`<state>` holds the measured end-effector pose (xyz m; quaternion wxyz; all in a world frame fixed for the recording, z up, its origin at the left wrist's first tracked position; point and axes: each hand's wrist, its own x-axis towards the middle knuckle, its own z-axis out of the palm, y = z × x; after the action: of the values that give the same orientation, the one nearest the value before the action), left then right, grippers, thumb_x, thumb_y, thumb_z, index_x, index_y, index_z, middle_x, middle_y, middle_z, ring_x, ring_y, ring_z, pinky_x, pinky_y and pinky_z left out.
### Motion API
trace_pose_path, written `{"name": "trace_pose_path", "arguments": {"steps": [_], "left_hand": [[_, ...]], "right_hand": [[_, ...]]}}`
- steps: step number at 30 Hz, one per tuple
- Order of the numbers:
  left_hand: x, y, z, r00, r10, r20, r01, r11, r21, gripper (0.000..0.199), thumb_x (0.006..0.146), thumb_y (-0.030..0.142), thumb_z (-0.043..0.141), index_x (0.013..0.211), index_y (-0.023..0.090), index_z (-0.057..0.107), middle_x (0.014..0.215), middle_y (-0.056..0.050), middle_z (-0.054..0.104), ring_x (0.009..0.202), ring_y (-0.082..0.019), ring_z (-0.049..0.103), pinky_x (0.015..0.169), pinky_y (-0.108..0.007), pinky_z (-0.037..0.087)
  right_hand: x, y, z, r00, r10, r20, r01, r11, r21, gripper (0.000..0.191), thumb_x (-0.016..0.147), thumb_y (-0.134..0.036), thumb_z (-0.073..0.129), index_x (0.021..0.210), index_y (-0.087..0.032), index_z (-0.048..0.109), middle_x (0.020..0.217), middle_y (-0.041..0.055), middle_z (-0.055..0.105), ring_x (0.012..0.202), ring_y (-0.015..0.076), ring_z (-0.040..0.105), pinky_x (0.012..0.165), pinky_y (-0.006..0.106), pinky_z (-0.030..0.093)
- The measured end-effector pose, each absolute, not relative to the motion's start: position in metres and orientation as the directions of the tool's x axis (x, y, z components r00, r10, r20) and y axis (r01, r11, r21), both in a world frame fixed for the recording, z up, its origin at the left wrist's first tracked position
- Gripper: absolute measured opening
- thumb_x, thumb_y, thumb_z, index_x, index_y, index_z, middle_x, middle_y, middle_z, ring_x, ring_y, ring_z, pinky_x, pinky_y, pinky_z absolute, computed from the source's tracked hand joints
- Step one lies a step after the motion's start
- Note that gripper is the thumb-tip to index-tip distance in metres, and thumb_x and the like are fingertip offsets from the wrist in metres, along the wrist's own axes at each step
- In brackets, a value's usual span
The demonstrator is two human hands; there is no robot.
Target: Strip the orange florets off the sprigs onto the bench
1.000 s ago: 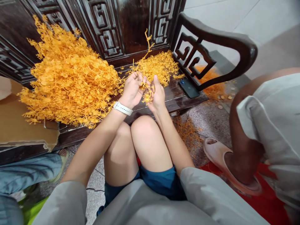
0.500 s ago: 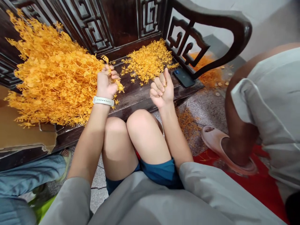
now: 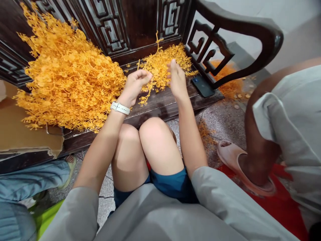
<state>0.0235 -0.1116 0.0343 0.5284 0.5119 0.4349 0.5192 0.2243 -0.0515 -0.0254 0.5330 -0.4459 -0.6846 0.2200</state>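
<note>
My left hand (image 3: 135, 86), with a pale watch band at the wrist, is closed in a pinch on a branched yellow plastic sprue (image 3: 144, 100). Thin parts of it hang below the fingers and stick up beyond them. My right hand (image 3: 178, 82) is held upright just to the right, fingers stretched out, and nothing shows in it. Behind both hands lies a low heap of small yellow plastic pieces (image 3: 180, 55) on the dark wooden bench (image 3: 160, 107). A tall tangled pile of yellow sprues (image 3: 72, 77) stands left of my left hand.
A dark phone (image 3: 202, 86) lies by the carved armrest (image 3: 271, 33). A cardboard box (image 3: 30, 134) is at the left. Orange scraps (image 3: 229, 80) lie on the floor beyond the bench. A person's leg and pink slipper (image 3: 233, 154) are at the right; another person's blue trouser leg (image 3: 37, 180) is at the left.
My left hand has moved right, away from the tall pile, with the sprue in its fingers. My right hand has gone from curled fingers to stretched ones. The view has shifted slightly.
</note>
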Motion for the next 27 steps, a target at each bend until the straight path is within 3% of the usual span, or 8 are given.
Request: {"name": "trace_pose_path", "arguments": {"steps": [4,10,14,16,19,21,24,27], "left_hand": [[0.029,-0.112,0.034,0.125,0.986,0.109,-0.016,-0.107,0.994,0.027,0.092,0.000,0.071,0.072,0.016,0.066,0.076,-0.001,0.064,0.069,-0.010,0.057,0.066,-0.021,0.045],[0.034,-0.106,0.036,-0.124,0.991,0.051,-0.077,-0.061,0.995,0.040,0.080,-0.018,0.046,0.064,0.017,0.056,0.065,0.002,0.055,0.060,-0.009,0.047,0.060,-0.022,0.038],[0.025,-0.098,0.032,-0.302,0.948,-0.101,-0.147,0.058,0.987,0.038,0.083,-0.014,0.045,0.068,0.020,0.051,0.065,0.003,0.054,0.053,-0.009,0.047,0.050,-0.025,0.032],[0.019,-0.097,0.030,-0.290,0.948,-0.135,-0.201,0.078,0.977,0.033,0.085,-0.010,0.051,0.072,0.021,0.055,0.068,0.002,0.058,0.056,-0.010,0.052,0.050,-0.023,0.037],[0.014,-0.099,0.028,-0.251,0.966,-0.067,-0.253,0.002,0.967,0.022,0.092,0.002,0.064,0.080,0.021,0.063,0.080,0.000,0.067,0.061,-0.010,0.055,0.055,-0.021,0.049],[0.013,-0.100,0.027,-0.216,0.976,-0.028,-0.252,-0.028,0.967,0.015,0.094,0.015,0.074,0.084,0.022,0.066,0.088,-0.002,0.072,0.060,-0.009,0.053,0.055,-0.020,0.050],[0.012,-0.098,0.024,-0.159,0.987,-0.019,-0.248,-0.021,0.969,0.019,0.088,0.025,0.086,0.086,0.024,0.067,0.090,-0.002,0.074,0.063,-0.010,0.057,0.057,-0.020,0.053],[0.013,-0.096,0.019,-0.163,0.986,0.014,-0.239,-0.053,0.970,0.023,0.084,0.026,0.089,0.084,0.025,0.066,0.085,-0.001,0.072,0.067,-0.011,0.060,0.060,-0.021,0.055]], "right_hand": [[0.197,-0.075,-0.031,-0.030,0.913,0.406,0.049,0.407,-0.912,0.069,0.093,-0.091,0.054,0.099,-0.024,0.069,0.080,0.0008,0.063,0.078,0.0167,0.069,0.074,0.034,0.063],[0.174,-0.129,0.005,-0.226,0.802,0.553,-0.101,0.546,-0.832,0.057,0.095,-0.078,0.067,0.091,-0.022,0.065,0.078,-0.0009,0.059,0.075,0.0143,0.060,0.077,0.031,0.059],[0.178,-0.181,0.061,-0.770,0.398,0.499,-0.307,0.455,-0.836,0.052,0.100,-0.065,0.072,0.087,-0.015,0.069,0.080,0.0019,0.068,0.074,0.0107,0.064,0.074,0.024,0.054],[0.184,-0.188,0.071,-0.852,0.256,0.457,-0.350,0.372,-0.860,0.048,0.097,-0.060,0.078,0.086,-0.014,0.071,0.078,0.0024,0.070,0.071,0.0100,0.066,0.070,0.023,0.053],[0.190,-0.164,0.049,-0.521,0.672,0.526,-0.476,0.282,-0.833,0.051,0.083,-0.066,0.087,0.085,-0.020,0.068,0.064,-0.0045,0.060,0.055,0.0084,0.053,0.053,0.022,0.044],[0.191,-0.142,0.022,-0.208,0.945,0.252,-0.442,0.139,-0.886,0.051,0.086,-0.071,0.081,0.086,-0.024,0.064,0.063,-0.0058,0.056,0.053,0.0096,0.048,0.049,0.023,0.042],[0.188,-0.123,-0.010,0.044,0.993,-0.111,-0.438,-0.080,-0.895,0.047,0.092,-0.071,0.072,0.091,-0.025,0.062,0.068,-0.0052,0.057,0.054,0.0102,0.048,0.048,0.023,0.041],[0.179,-0.126,-0.020,0.093,0.994,-0.063,-0.356,-0.026,-0.934,0.043,0.091,-0.066,0.075,0.098,-0.026,0.062,0.078,-0.0037,0.061,0.059,0.0103,0.052,0.052,0.023,0.044]]}}
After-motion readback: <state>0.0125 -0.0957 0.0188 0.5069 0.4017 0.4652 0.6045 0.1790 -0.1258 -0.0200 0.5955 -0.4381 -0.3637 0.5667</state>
